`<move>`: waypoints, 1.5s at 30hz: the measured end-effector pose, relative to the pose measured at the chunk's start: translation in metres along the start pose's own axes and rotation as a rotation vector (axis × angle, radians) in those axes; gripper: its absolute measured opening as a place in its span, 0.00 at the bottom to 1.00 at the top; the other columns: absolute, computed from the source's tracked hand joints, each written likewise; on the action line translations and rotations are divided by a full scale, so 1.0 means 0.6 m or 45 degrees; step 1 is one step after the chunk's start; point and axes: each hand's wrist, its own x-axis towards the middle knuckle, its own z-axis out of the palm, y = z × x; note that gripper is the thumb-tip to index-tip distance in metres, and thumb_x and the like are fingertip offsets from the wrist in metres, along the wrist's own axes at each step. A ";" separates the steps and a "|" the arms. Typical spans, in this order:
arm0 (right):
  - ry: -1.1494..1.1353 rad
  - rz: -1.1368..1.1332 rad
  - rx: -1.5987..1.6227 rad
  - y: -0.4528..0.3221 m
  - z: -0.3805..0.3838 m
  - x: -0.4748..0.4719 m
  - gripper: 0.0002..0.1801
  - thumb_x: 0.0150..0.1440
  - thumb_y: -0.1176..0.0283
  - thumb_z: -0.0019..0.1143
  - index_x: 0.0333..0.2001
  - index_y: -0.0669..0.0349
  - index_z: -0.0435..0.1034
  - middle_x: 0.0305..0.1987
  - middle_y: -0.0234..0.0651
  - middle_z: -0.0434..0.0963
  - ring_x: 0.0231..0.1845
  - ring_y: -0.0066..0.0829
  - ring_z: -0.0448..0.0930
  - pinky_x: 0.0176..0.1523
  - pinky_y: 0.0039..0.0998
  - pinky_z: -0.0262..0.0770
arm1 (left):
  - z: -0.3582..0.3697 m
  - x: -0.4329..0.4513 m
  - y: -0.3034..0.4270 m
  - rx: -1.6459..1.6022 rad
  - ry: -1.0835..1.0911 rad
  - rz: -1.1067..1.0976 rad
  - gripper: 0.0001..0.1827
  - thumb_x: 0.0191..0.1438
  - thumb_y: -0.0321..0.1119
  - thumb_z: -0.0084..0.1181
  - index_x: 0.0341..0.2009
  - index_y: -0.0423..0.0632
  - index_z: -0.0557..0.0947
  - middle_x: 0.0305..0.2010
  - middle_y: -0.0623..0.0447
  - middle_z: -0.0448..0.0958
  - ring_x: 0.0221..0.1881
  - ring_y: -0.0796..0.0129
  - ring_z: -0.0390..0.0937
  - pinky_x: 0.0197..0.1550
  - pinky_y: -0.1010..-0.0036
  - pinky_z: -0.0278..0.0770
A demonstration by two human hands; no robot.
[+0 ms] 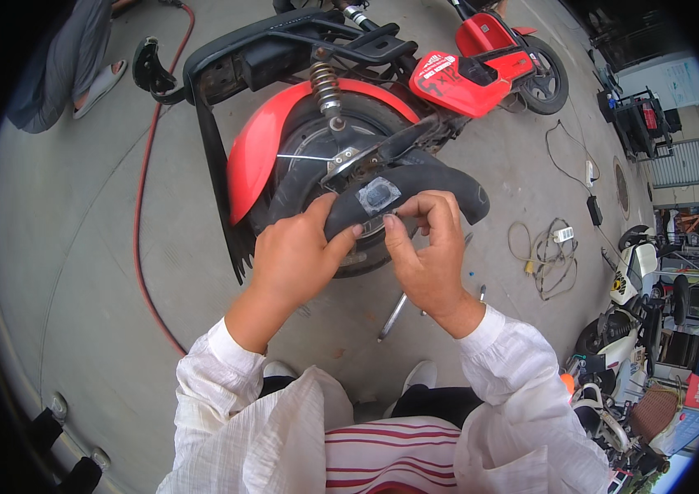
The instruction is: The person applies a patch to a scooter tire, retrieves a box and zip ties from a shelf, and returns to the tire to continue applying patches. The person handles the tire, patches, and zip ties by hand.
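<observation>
My left hand (303,247) grips a black rubber inner tube (436,179) between thumb and fingers, close to the rear wheel of a red electric scooter (256,154). On the tube's upper face lies a dark patch (378,194) with a pale, cloudy area around it. My right hand (426,247) is at the near edge of the tube, right of the patch, its thumb and forefinger close together; whether something small is between them cannot be told. More of the tube hangs around the wheel hub. A coil spring shock absorber (326,86) stands above the hub.
A metal tyre lever (392,317) lies on the concrete floor below my right hand. A red hose (139,204) runs along the left, near a person's slippered foot (99,89). A coiled cable with a socket block (562,234) lies to the right, before parked scooters (636,272).
</observation>
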 end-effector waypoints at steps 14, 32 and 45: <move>0.195 1.131 1.697 0.003 0.073 -0.012 0.11 0.61 0.67 0.58 0.42 0.62 0.72 0.39 0.29 0.78 0.39 0.20 0.76 0.45 0.25 0.71 | 0.022 -0.016 0.016 0.137 0.079 0.132 0.28 0.51 0.47 0.62 0.52 0.43 0.77 0.25 0.41 0.80 0.24 0.48 0.80 0.27 0.61 0.76; 0.330 1.112 1.574 0.019 0.107 -0.007 0.14 0.54 0.78 0.64 0.43 0.67 0.71 0.40 0.35 0.79 0.40 0.25 0.78 0.45 0.25 0.73 | 0.005 -0.018 0.001 0.157 -0.025 0.064 0.30 0.50 0.50 0.63 0.53 0.46 0.76 0.24 0.41 0.80 0.24 0.49 0.80 0.25 0.61 0.75; 0.318 1.060 1.557 0.013 0.095 -0.003 0.11 0.55 0.78 0.63 0.42 0.67 0.72 0.39 0.34 0.78 0.39 0.25 0.78 0.46 0.27 0.74 | 0.011 -0.019 0.006 0.101 0.031 0.128 0.29 0.49 0.47 0.64 0.52 0.43 0.76 0.24 0.42 0.80 0.25 0.49 0.80 0.27 0.61 0.76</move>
